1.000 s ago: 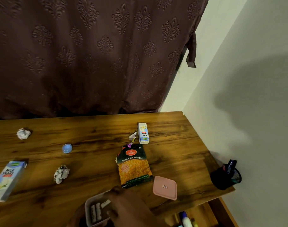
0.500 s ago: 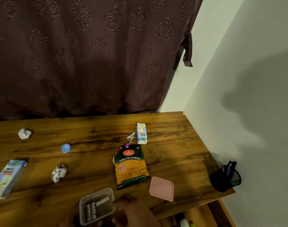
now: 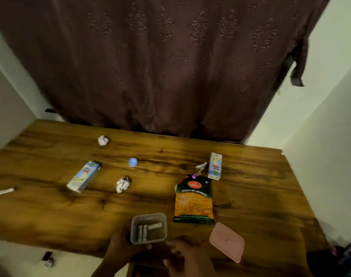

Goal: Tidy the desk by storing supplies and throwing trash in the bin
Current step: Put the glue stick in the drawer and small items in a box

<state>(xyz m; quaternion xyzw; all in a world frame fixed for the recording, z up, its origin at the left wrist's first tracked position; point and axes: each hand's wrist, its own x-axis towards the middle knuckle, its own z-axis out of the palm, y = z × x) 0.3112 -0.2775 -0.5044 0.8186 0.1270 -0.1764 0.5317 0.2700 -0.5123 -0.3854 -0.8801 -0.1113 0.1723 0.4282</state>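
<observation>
We are reaching both hands in over the near edge of the wooden worktop (image 3: 250, 196). Our left hand (image 3: 120, 246) is cupping the side of a clear plastic container (image 3: 148, 228), its grip wrapping the wall. Our right hand (image 3: 187, 256) is hovering beside it, fingers loosely curled, holding nothing. Three white chalk sticks (image 3: 148, 228) are lying inside the container. Its pink lid (image 3: 226, 241) is lying just to the right.
</observation>
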